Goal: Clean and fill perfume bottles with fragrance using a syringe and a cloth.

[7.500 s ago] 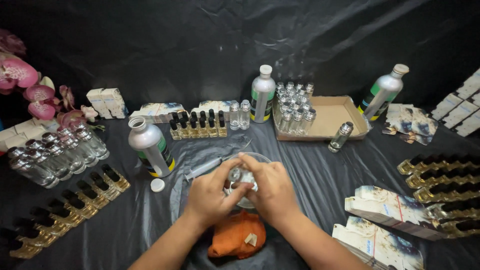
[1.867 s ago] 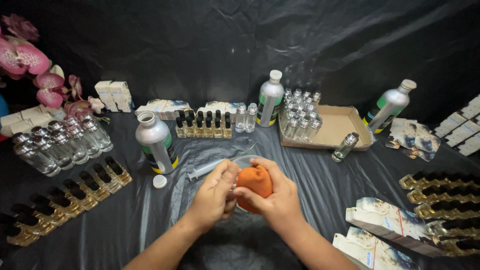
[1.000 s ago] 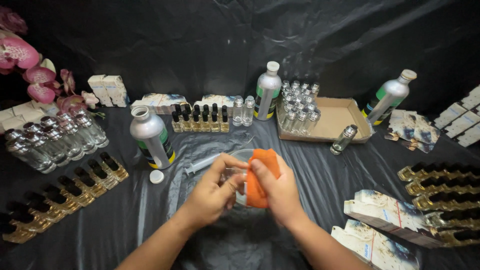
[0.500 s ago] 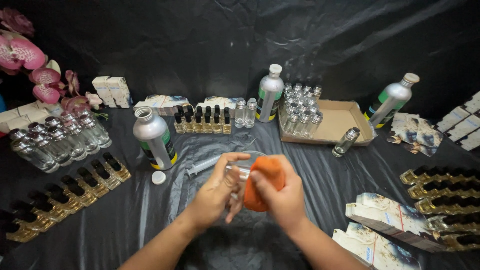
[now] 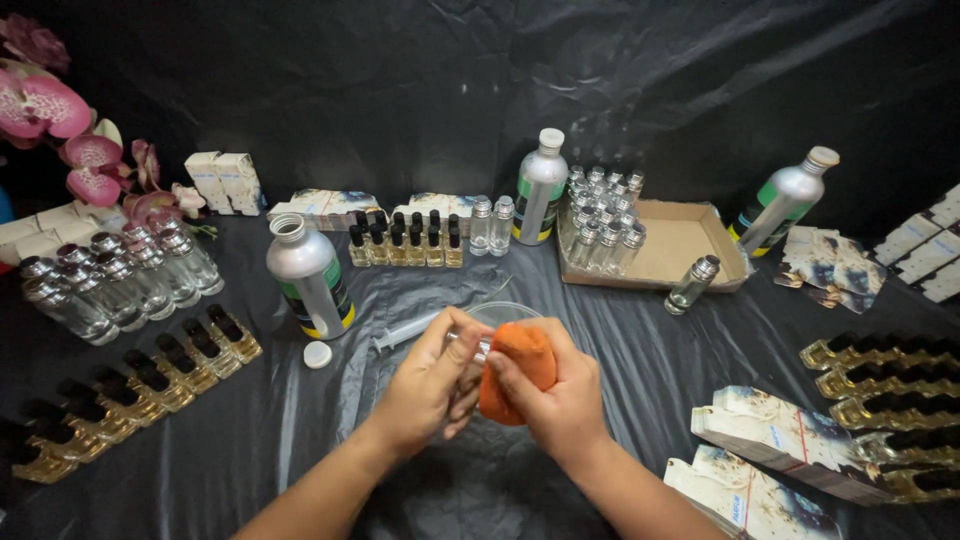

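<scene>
Head view looks down on a black plastic sheet spread over a table, where two bare hands meet near the middle. The left hand has its fingers curled shut around a small clear glass bottle, of which only the metal neck shows between thumb and forefinger; it seems gripped this way so the neck stays exposed. The right hand is clamped on an orange cloth, pressing it against the bottle's top, apparently to wipe it. Both hands hold their things above the sheet, just in front of a clear glass bowl and a plastic syringe lying beside it.

Just left of the left hand stands an open aluminium bottle, its white cap on the sheet nearby. Rows of gold-tinted filled bottles with black caps run along the left edge, with empty clear bottles behind them. A cardboard tray farther back holds more empty bottles, and one small bottle lies tilted against its front rim. Printed flat cartons lie stacked at the right, near the right forearm. Open room is left directly below the hands and toward the near edge; the sides are crowded, so wide sweeps would likely knock bottles over.
</scene>
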